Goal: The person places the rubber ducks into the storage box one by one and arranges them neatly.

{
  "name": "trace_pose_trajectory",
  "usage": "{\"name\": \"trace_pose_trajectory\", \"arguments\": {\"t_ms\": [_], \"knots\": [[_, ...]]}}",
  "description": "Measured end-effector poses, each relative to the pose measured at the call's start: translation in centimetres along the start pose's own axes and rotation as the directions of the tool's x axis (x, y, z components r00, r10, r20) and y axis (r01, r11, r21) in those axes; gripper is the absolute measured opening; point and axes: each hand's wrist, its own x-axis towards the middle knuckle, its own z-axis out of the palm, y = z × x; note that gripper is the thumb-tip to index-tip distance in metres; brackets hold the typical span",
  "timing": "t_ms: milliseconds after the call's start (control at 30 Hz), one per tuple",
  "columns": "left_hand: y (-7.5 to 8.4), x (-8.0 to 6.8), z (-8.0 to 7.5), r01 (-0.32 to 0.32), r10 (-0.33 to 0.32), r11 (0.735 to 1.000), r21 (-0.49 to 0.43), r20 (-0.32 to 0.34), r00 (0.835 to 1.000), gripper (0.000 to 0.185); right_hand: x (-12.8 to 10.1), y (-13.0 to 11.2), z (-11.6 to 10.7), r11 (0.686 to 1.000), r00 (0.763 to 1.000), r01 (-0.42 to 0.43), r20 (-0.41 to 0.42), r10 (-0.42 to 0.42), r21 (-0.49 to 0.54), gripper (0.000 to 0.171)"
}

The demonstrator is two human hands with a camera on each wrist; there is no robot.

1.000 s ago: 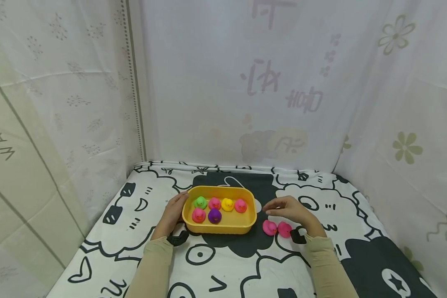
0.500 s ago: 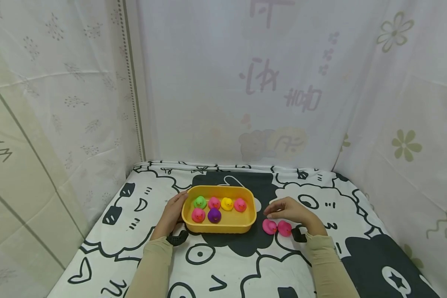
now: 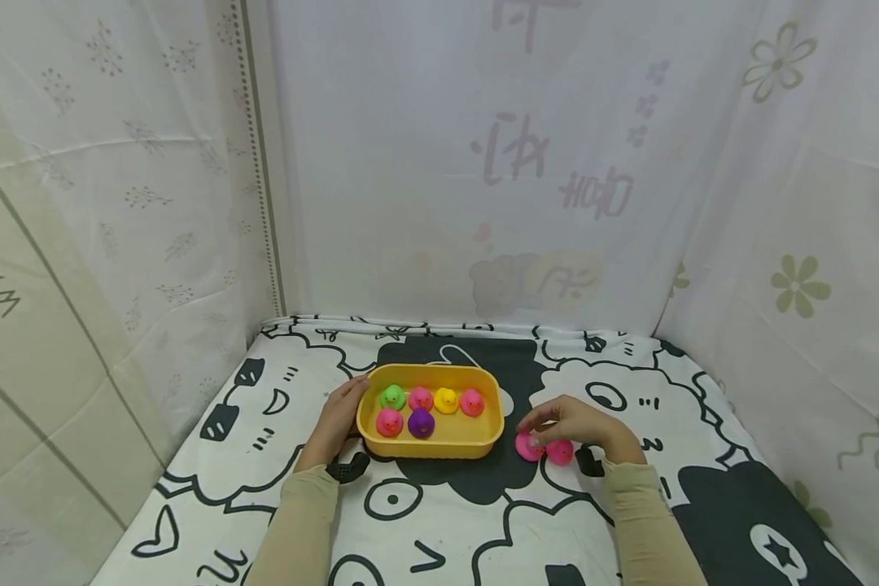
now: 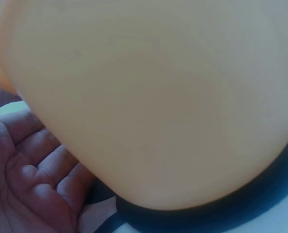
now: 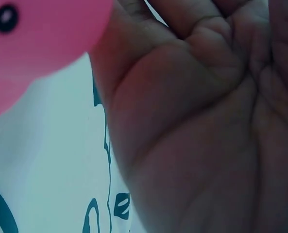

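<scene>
While the left hand [image 3: 339, 419] rests flat-fingered against the yellow tub [image 3: 430, 442], the right hand's [image 3: 571, 421] fingers pinch a pink duck [image 3: 527, 446] near the table's middle.

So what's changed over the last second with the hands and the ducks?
The right hand has dropped from hovering above the two pink ducks beside the yellow tub down onto them, its fingers now curled over the nearer one; a firm grip cannot be confirmed. The left hand stays against the tub's left end, and the six ducks inside have not moved.
</scene>
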Motion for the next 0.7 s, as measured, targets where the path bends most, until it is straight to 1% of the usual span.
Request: {"name": "trace_pose_trajectory", "arguments": {"t_ms": [133,267,467,700], "knots": [[-0.09,0.21,-0.01,0.002,-0.002,1.000,-0.004,-0.004,1.000,0.064,-0.21,-0.10,-0.21,1.000,1.000,0.012,0.017,-0.012,0.010,0.034],[-0.05,0.11,0.03,-0.002,0.002,1.000,-0.004,-0.005,1.000,0.064,-0.40,-0.11,-0.24,0.999,1.000,0.014,0.014,-0.015,0.034,0.032],[0.02,-0.08,0.10,-0.003,0.003,1.000,-0.005,-0.002,1.000,0.064,-0.57,-0.02,-0.23,0.998,1.000,-0.024,0.004,0.024,0.053,0.025],[-0.03,0.15,0.00,-0.005,0.005,1.000,-0.006,0.005,1.000,0.063,-0.42,0.31,-0.24,0.997,0.998,-0.065,0.031,0.063,0.051,0.027]]}}
